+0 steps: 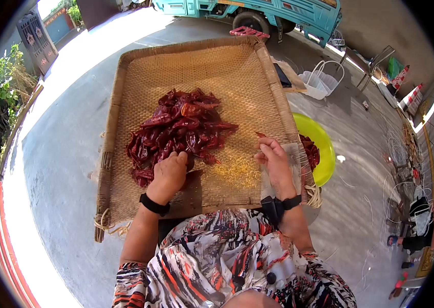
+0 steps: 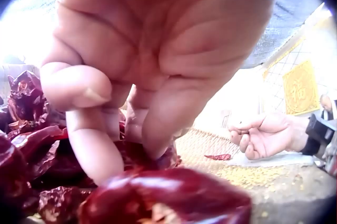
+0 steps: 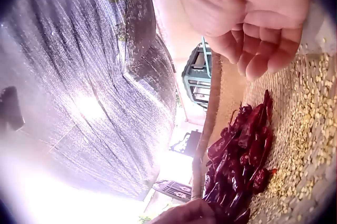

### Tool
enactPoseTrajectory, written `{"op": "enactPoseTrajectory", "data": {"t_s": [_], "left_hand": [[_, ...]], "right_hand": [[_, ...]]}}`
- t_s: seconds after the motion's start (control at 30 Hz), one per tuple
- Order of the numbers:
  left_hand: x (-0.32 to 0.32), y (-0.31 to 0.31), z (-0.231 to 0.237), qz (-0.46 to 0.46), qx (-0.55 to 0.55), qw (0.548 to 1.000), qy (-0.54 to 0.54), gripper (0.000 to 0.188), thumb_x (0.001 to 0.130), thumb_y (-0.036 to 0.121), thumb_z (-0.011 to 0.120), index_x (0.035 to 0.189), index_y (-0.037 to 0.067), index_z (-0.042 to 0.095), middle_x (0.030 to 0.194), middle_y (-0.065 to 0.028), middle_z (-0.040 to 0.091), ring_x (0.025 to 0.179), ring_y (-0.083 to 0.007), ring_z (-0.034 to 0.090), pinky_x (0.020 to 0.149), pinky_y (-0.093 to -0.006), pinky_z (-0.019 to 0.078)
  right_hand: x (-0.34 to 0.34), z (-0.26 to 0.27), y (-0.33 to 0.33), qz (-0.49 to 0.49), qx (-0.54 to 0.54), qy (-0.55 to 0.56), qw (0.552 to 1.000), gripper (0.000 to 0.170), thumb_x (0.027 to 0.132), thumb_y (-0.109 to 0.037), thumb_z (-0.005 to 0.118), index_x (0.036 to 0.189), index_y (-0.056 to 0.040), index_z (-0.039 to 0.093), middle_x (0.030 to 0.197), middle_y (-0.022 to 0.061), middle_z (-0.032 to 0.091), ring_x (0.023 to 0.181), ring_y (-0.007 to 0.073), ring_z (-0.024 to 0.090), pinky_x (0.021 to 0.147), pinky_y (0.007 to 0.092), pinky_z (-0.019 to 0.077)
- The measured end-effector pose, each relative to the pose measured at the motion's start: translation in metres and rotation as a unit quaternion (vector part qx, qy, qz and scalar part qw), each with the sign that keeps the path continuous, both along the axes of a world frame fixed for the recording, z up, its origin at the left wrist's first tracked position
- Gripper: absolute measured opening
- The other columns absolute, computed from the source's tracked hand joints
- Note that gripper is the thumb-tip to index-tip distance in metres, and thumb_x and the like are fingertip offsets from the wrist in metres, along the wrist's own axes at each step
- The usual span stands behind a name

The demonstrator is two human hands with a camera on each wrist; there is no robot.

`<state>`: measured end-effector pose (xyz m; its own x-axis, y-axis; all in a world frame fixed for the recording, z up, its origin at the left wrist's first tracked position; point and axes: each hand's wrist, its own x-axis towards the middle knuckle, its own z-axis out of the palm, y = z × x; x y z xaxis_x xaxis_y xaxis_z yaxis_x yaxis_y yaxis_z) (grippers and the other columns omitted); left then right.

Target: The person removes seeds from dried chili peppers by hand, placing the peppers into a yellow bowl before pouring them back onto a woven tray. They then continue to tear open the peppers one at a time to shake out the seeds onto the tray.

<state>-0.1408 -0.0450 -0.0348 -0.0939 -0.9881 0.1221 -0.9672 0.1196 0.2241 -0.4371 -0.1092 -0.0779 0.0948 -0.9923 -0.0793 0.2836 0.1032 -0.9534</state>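
Observation:
A heap of glossy, dark red dried chili peppers lies on a large woven tray. At the near side of the heap is my left hand, its fingers curled down among the peppers. In the left wrist view, that hand's fingers pinch at a dark red chili, partly hidden behind them. My right hand hovers over the tray's right side, fingers loosely bent, and the right wrist view shows nothing in them. A small chili piece appears just beyond its fingertips. Yellow seeds are scattered between the hands.
A lime-green basin with more chilies stands right of the tray, partly under its edge. Behind it are a white basket and a dark flat object. A turquoise truck is parked beyond. Another person's leg shows at right.

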Motion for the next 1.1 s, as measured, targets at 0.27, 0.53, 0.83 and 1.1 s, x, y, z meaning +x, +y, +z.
{"op": "enactPoseTrajectory", "data": {"t_s": [0.27,0.53,0.83,1.1], "left_hand": [[-0.040,0.001,0.006,-0.243,-0.035,0.907,0.342,0.012,0.085,0.000,0.065,0.094,0.000,0.057,0.084,-0.0135,0.061,0.078,-0.0276,0.063,0.068,-0.0347,0.0494],[-0.047,0.003,0.005,-0.174,-0.018,0.912,0.372,0.017,0.084,0.001,0.067,0.098,0.001,0.058,0.087,-0.0098,0.059,0.075,-0.0196,0.059,0.066,-0.0319,0.0483],[-0.006,-0.008,0.012,0.015,-0.070,0.963,0.259,0.028,0.084,0.007,0.069,0.109,0.004,0.056,0.112,-0.0132,0.047,0.073,-0.0191,0.057,0.069,-0.0322,0.0508],[0.004,-0.011,-0.017,0.018,-0.007,0.992,0.123,0.043,0.076,0.011,0.072,0.115,0.005,0.056,0.123,-0.0167,0.048,0.099,-0.0375,0.061,0.081,-0.0438,0.0533]], "right_hand": [[0.052,0.033,0.034,0.215,-0.151,0.191,0.946,0.027,0.094,-0.021,0.063,0.113,-0.0036,0.058,0.094,0.0019,0.063,0.082,0.0087,0.057,0.072,0.0252,0.0486],[0.056,0.015,0.031,0.161,-0.123,0.111,0.973,0.019,0.094,-0.017,0.063,0.106,-0.0026,0.061,0.088,0.0009,0.063,0.081,0.0079,0.058,0.072,0.0252,0.0485],[-0.039,0.044,-0.004,-0.269,-0.130,0.010,0.954,0.033,0.100,-0.021,0.054,0.127,-0.0017,0.052,0.112,0.0082,0.064,0.093,0.0131,0.063,0.080,0.0272,0.0501],[-0.067,0.015,-0.013,-0.286,-0.045,0.061,0.955,0.049,0.094,-0.015,0.056,0.139,0.0003,0.042,0.123,0.0098,0.057,0.096,0.0162,0.062,0.078,0.0284,0.0472]]}}
